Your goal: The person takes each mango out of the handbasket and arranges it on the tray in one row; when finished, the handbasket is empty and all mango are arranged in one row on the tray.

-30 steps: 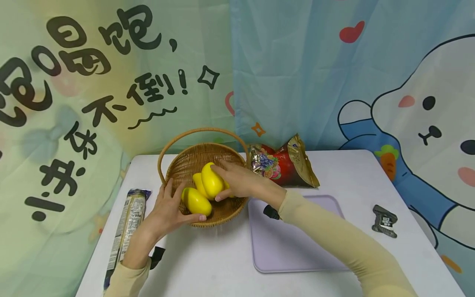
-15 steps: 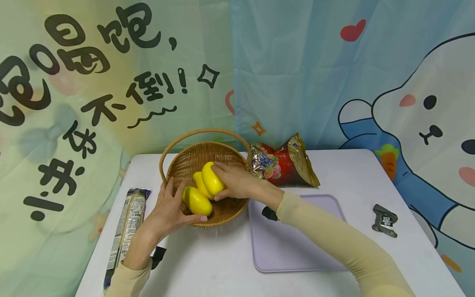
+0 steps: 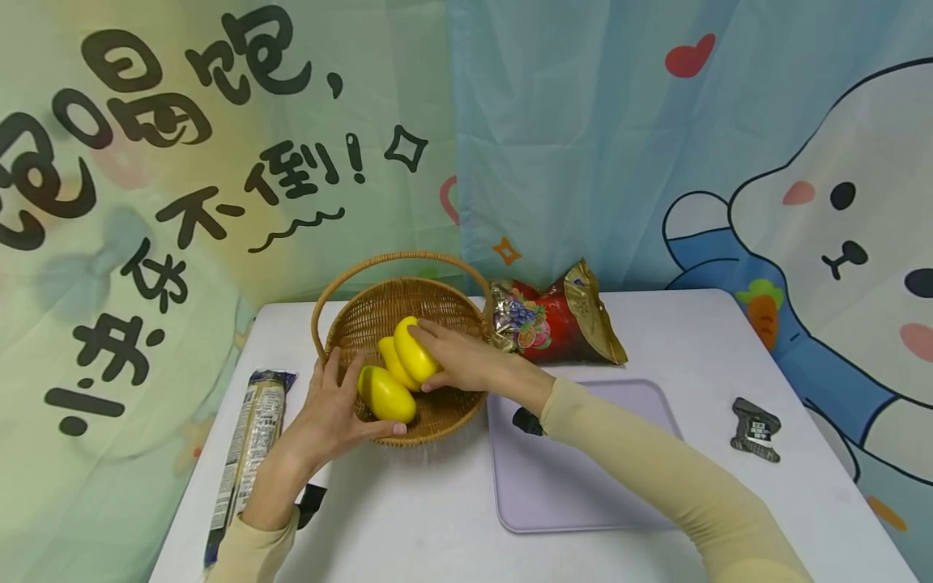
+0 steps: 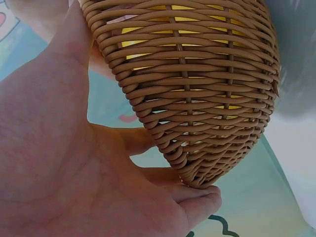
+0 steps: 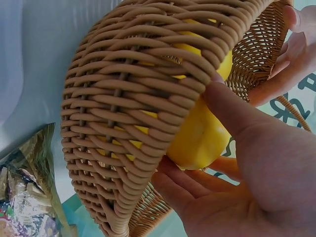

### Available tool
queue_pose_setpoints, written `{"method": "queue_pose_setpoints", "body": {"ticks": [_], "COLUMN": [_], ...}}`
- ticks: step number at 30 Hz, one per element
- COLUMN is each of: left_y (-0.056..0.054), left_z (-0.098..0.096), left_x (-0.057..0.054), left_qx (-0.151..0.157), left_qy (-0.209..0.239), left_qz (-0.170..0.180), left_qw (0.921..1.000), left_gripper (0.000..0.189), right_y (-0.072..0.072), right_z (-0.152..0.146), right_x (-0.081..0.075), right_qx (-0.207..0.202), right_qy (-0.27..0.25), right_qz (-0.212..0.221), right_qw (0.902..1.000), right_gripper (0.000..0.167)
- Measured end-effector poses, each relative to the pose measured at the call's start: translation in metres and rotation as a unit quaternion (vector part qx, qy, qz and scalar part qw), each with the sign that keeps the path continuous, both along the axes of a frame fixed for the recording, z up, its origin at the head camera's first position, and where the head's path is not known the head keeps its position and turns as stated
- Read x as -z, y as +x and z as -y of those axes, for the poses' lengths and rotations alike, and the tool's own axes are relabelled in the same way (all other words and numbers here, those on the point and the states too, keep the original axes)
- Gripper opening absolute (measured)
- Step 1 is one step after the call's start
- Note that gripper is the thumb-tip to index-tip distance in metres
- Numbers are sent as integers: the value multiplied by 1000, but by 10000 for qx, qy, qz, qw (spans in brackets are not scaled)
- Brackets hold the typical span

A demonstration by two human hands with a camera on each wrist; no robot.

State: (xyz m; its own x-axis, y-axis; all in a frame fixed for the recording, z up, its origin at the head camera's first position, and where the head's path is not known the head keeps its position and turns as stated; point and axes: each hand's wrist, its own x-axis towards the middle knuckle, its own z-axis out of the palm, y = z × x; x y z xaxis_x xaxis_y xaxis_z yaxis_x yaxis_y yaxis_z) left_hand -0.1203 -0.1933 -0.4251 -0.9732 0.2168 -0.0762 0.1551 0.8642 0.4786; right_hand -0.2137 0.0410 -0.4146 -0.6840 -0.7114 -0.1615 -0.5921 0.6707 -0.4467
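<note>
A wicker basket (image 3: 437, 421) with an arched handle holds several yellow mangoes. My left hand (image 3: 324, 417) holds the basket's left rim, fingers over the edge and thumb along the front; the left wrist view shows the woven wall (image 4: 197, 74) beside the palm. My right hand (image 3: 466, 356) reaches in from the right and grips the uppermost mango (image 3: 414, 350), thumb on the near side. In the right wrist view that mango (image 5: 197, 138) sits between thumb and fingers, just inside the rim. A greenish-tipped mango (image 3: 386, 395) lies near the left thumb, another mango (image 3: 394, 364) behind it.
A red and gold snack bag (image 3: 557, 324) lies right of the basket, close to the curtain. In front of it lies a lilac tray (image 3: 583, 486), partly under the right forearm. A long packet (image 3: 251, 445) lies at the left, a small dark packet (image 3: 756, 431) at the far right.
The right hand has drawn in slightly around the upper mango, and the yellow patch seen under its palm a second ago is covered. The left hand stays at the rim.
</note>
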Motion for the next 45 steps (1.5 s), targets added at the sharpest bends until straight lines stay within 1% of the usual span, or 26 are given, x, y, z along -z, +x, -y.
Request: {"method": "queue_pose_setpoints", "body": {"ticks": [10, 14, 17, 21, 27, 31, 38, 45], "left_y": [-1, -1, -1, -1, -1, -1, -2, -1], "left_z": [-1, 0, 0, 0, 1, 1, 1, 2], "left_x": [0, -1, 0, 0, 1, 1, 0, -1], "left_qx": [2, -19, -3, 21, 28, 23, 3, 6], "left_qy": [-5, -9, 5, 23, 16, 44, 18, 16], "left_qz": [-25, -8, -49, -101, -259, -298, -213, -227], "left_qw": [10000, 10000, 10000, 9999, 9997, 9995, 9998, 9997], "left_gripper": [120, 120, 120, 120, 118, 119, 120, 118], "right_y": [5, 11, 18, 30, 49, 62, 81, 93], "right_z": [-4, -9, -13, -23, -39, -50, -75, -99], "right_x": [-5, -10, -14, -19, -24, -28, -38, -38], "right_qx": [-63, -33, 46, 209, 436, 698, 1291, 1617], "right_qy": [-29, -130, -156, -205, -493, -586, -847, -868], "right_qz": [-174, -273, -405, -710, -1045, -1028, -782, -1032], "right_qw": [9998, 9995, 9990, 9970, 9923, 9905, 9849, 9776], "right_gripper": [90, 90, 89, 88, 87, 88, 91, 96]}}
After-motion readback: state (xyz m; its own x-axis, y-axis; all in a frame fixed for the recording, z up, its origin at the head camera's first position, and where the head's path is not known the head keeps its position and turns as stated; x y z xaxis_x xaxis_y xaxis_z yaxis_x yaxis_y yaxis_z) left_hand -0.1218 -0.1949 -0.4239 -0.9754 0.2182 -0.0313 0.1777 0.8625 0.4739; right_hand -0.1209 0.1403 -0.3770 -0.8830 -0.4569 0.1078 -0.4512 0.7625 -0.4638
